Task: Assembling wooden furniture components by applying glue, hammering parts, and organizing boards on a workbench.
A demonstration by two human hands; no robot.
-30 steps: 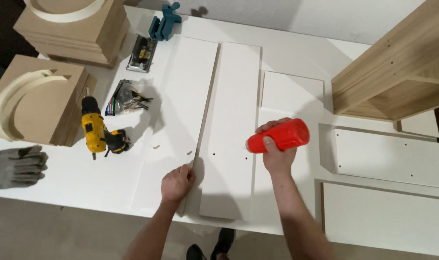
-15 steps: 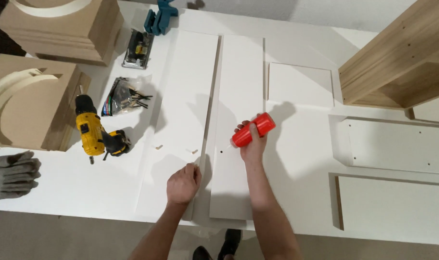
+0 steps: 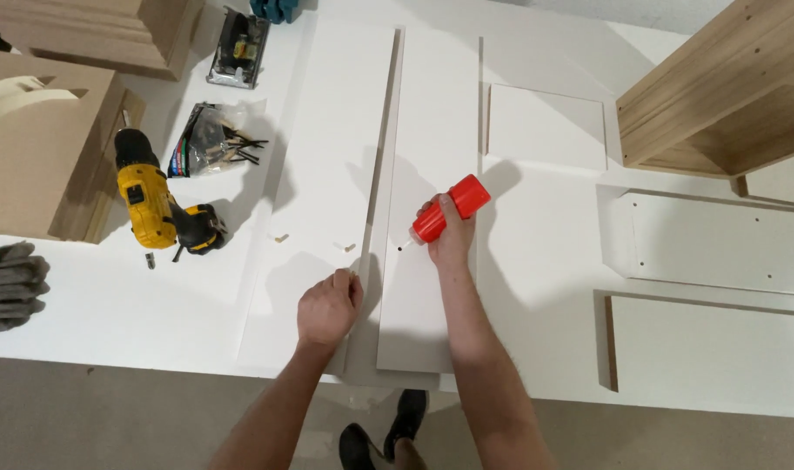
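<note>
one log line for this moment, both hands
right hand: holds red bottle, nozzle at hole in white panel | left hand: at panel edge | dowels nearby

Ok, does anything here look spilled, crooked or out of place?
Nothing stands out. The red bottle in the right hand is tipped nozzle-down at a hole in the white panel, with no spill visible. Two small pegs lie loose nearby.
</note>
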